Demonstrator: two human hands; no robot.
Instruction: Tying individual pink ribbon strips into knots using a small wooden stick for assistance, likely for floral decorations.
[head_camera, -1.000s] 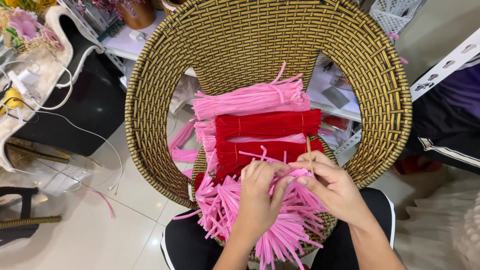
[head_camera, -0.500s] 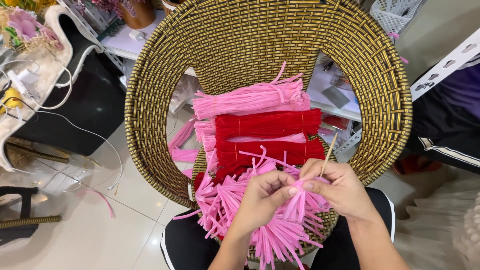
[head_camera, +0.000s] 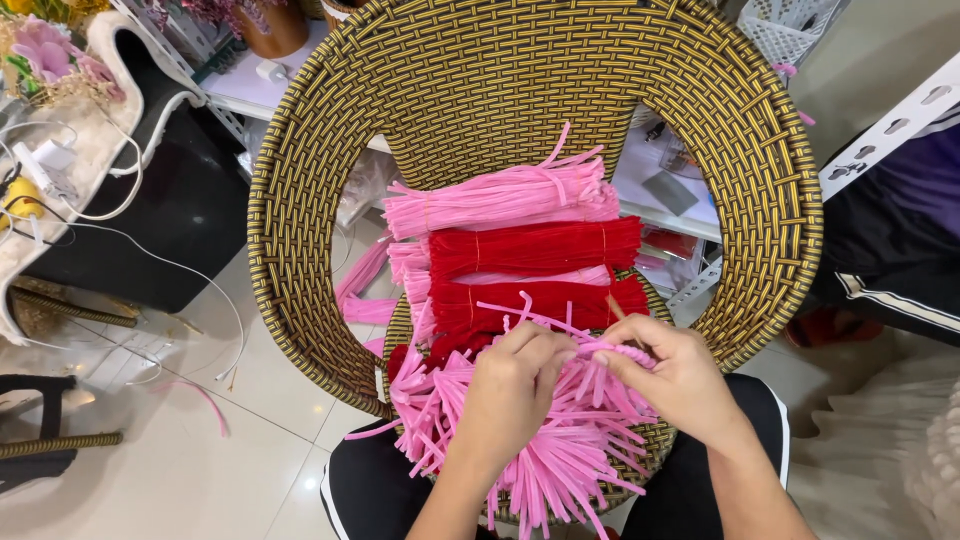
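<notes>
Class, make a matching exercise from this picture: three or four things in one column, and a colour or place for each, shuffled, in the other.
Things:
1. Chair back
2. Top bundle
3. Middle bundle
4. Loose pile

Descriptions:
A. red, tied, lying flat
B. pink, spread under both hands
C. woven, gold and dark
D. pink, tied, farthest from the hands

Pairs: 1-C, 2-D, 3-A, 4-B

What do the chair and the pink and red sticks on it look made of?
Chair: woven strands in gold and black, glossy, likely synthetic wicker. Pink sticks and red sticks: fuzzy, matte, thin, some bent, probably pipe cleaners; any wire core is not visible. Both hands work one pink piece.
</notes>
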